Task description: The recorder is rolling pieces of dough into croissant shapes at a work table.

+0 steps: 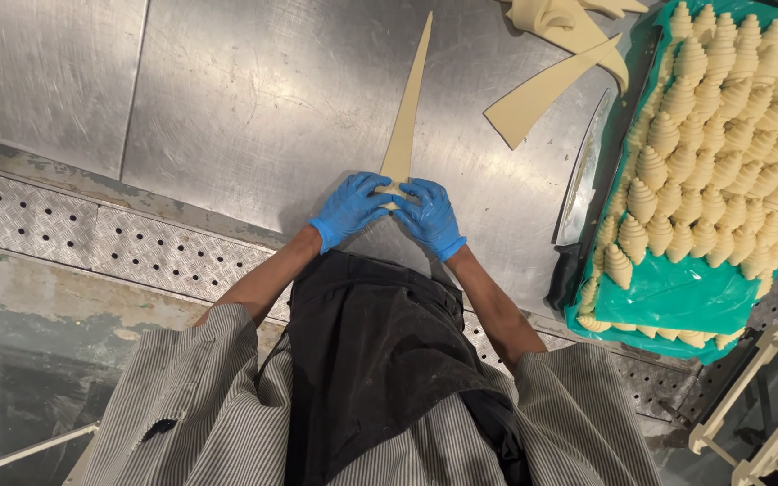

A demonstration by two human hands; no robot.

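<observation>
Steel tabletop (254, 99) filled the view from above, with a perforated metal ledge (92, 238) along its near edge. Both blue-gloved hands met at the wide end of a long dough triangle (407, 99), left hand (348, 209) and right hand (429, 216) side by side, fingers pressing on the dough. More dough pieces (542, 90) lay beyond. Rolled croissants (713, 153) crowded a green-lined tray (677, 297) at right.

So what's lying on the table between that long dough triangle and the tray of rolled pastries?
In the head view, a shorter cut dough strip lies between the long dough triangle and the tray; the rest is bare steel table.
</observation>
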